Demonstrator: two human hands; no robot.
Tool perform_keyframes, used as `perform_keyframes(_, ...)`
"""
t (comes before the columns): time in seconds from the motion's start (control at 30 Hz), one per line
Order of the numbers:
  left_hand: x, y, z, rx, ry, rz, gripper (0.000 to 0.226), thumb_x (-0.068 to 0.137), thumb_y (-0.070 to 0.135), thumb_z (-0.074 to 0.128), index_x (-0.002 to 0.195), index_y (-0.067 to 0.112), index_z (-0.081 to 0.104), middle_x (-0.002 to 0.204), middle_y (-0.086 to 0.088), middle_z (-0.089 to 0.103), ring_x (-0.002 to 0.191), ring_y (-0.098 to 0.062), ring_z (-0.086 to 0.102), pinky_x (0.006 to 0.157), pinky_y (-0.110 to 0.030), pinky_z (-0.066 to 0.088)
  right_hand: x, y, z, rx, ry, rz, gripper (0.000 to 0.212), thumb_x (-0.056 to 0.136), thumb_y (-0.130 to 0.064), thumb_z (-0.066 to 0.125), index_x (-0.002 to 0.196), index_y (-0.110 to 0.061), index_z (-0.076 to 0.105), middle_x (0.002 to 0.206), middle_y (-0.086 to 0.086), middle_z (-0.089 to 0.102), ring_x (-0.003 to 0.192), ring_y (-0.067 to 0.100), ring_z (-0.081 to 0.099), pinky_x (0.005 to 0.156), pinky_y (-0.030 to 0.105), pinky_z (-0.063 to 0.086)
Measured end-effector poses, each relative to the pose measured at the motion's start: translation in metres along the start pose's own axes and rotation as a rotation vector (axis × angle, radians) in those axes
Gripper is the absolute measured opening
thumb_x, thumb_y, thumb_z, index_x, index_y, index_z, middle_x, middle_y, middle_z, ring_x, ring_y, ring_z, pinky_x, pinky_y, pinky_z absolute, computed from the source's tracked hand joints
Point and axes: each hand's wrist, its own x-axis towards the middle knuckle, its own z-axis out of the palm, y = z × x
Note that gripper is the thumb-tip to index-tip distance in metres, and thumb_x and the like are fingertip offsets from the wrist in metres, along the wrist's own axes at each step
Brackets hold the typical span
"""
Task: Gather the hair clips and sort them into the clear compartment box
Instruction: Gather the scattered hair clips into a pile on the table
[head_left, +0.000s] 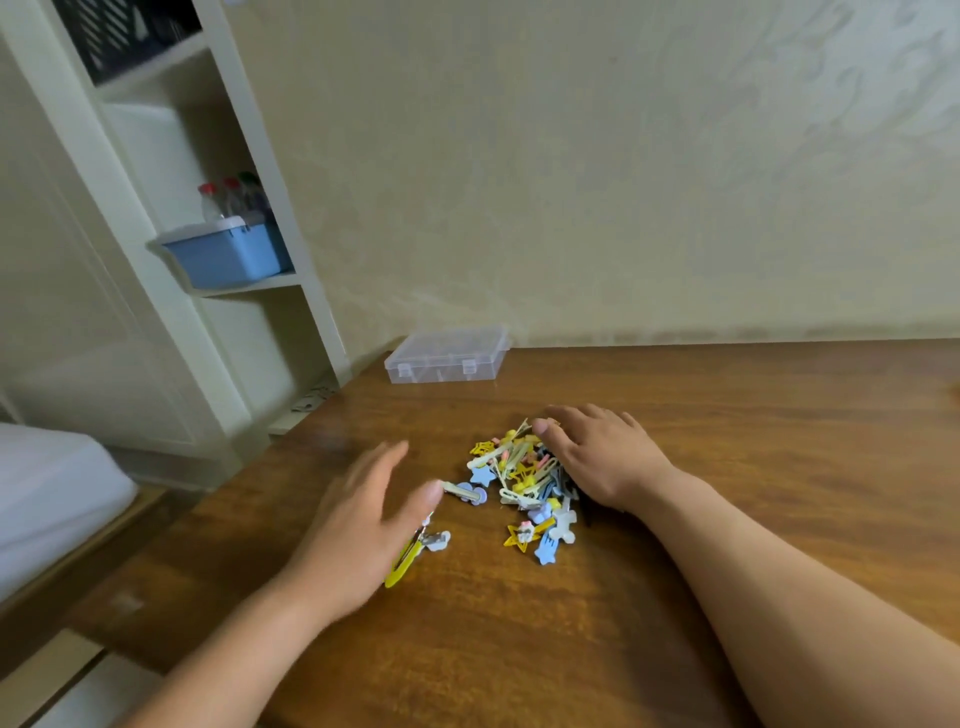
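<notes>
Head view: hair clips (524, 480) heaped mid-bench, right hand (602, 457) flat and spread against the heap, left hand (363, 525) open, gripping nothing, over a yellow clip (402, 564). Clear compartment box (447, 356) latched shut, well apart at the bench (727, 441) back edge. Risk: quick sweeping could scatter clips off the edge.

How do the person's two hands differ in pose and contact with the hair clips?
The right hand lies sharp and flat against the pile of hair clips, cupping its right side. The left hand is motion-blurred, set off from the pile, over a yellow clip and other strays. Both are open, palms down, on the wooden table.
</notes>
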Motion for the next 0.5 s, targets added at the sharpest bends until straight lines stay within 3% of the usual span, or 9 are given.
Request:
perform_keyframes(0.1, -0.008, 0.003, 0.013, 0.149, -0.108, -0.051, 0.114, 0.079, 0.1, 0.03, 0.173, 0.038, 0.01, 0.181, 0.014, 0.004, 0.167, -0.009, 0.0, 0.137, -0.044, 0.009, 0.001, -0.003, 0.001, -0.031, -0.027, -0.013, 0.086, 0.097, -0.083, 0.009, 0.162, -0.033, 0.038, 0.167, -0.004, 0.04, 0.156, 0.019, 0.031, 0.128, 0.053, 0.018)
perform_keyframes(0.2, 0.019, 0.023, 0.031, 0.165, -0.121, -0.025, 0.106, 0.087, 0.093, 0.027, 0.174, 0.035, 0.006, 0.182, 0.009, 0.002, 0.167, -0.013, -0.002, 0.137, -0.045, 0.007, -0.002, -0.006, -0.001, -0.046, -0.048, -0.048, 0.08, 0.101, -0.079, 0.015, 0.163, -0.033, 0.036, 0.167, -0.005, 0.04, 0.156, 0.017, 0.032, 0.129, 0.047, 0.019)
perform_keyframes(0.4, 0.078, 0.054, 0.061, 0.018, -0.153, 0.019, 0.081, 0.105, 0.077, 0.026, 0.173, 0.037, 0.012, 0.182, 0.009, 0.007, 0.168, -0.015, 0.003, 0.136, -0.045, 0.01, -0.001, -0.003, 0.001, 0.02, 0.008, -0.025, 0.067, 0.108, -0.064, 0.022, 0.16, -0.027, 0.042, 0.162, -0.001, 0.048, 0.151, 0.019, 0.04, 0.125, 0.043, 0.028)
perform_keyframes(0.5, 0.1, 0.069, 0.07, -0.036, -0.202, 0.068, 0.066, 0.111, 0.065, 0.024, 0.172, 0.038, 0.023, 0.18, 0.011, 0.02, 0.167, -0.017, 0.014, 0.134, -0.044, 0.015, 0.004, -0.003, 0.0, 0.008, 0.027, 0.005, 0.065, 0.109, -0.058, 0.021, 0.161, -0.025, 0.04, 0.164, -0.001, 0.046, 0.153, 0.019, 0.037, 0.125, 0.045, 0.026)
